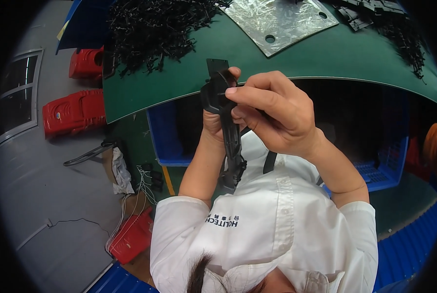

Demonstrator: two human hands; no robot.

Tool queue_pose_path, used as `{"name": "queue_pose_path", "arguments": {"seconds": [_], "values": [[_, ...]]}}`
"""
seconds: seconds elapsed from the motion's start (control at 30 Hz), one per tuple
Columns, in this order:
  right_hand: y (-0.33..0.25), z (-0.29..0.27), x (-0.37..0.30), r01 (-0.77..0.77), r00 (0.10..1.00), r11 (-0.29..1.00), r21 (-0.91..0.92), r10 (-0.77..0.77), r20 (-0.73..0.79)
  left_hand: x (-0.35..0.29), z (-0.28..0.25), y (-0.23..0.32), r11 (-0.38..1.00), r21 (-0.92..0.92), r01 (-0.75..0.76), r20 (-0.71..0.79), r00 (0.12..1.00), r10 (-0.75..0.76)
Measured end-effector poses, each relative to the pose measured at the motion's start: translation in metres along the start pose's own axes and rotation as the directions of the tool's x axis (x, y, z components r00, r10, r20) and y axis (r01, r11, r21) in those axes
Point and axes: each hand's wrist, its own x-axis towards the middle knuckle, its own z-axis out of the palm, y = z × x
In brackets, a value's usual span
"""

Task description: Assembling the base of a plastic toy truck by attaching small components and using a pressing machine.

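Observation:
In front of my chest a long black moulded plastic part [231,136] stands roughly upright, with a curved, hooked frame at its upper end and a narrow shaft running down towards my shirt. My left hand [212,122] is wrapped round it from behind, below the frame; one fingertip shows past the frame's top, and the other fingers are mostly hidden. At the frame's right side, my right hand [289,112] is closed in a pinch, its fingertips against the part. Whatever lies between those fingertips is too small and dark to make out.
The green table [179,85] beyond my hands bears a heap of small black plastic pieces [152,31], a silvery plate with holes [282,22] and more black parts [399,41]. Below its edge sits a blue crate [169,141]. Red stools [76,112] and loose cables [142,185] are at left.

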Motion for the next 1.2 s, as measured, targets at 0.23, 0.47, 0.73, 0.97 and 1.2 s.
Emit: {"name": "queue_pose_path", "arguments": {"seconds": [0.23, 0.47, 0.73, 0.97, 1.2], "values": [[0.008, -0.003, -0.001, 0.127, 0.985, 0.985, -0.117, -0.112, 0.131, -0.002, 0.0, -0.008, 0.992, -0.129, -0.012, -0.014, 1.0, 0.01], [0.014, -0.008, 0.0, 0.152, 0.968, 0.968, -0.201, -0.105, 0.228, -0.011, 0.0, -0.009, 0.998, -0.059, -0.005, -0.555, 0.832, -0.029], [0.015, -0.021, 0.01, -0.061, 0.967, 0.998, -0.022, 0.064, 0.246, -0.007, 0.026, -0.018, 0.962, -0.273, 0.025, -0.258, 0.961, -0.098], [0.03, -0.032, 0.002, -0.154, 0.986, 0.988, 0.0, 0.153, 0.064, 0.012, 0.046, -0.014, 0.973, -0.22, 0.069, -0.347, 0.927, -0.144], [0.037, -0.039, -0.012, -0.277, 0.957, 0.898, 0.341, 0.291, 0.011, 0.026, 0.063, -0.025, 0.97, 0.24, -0.029, -0.41, 0.903, 0.128]]}}
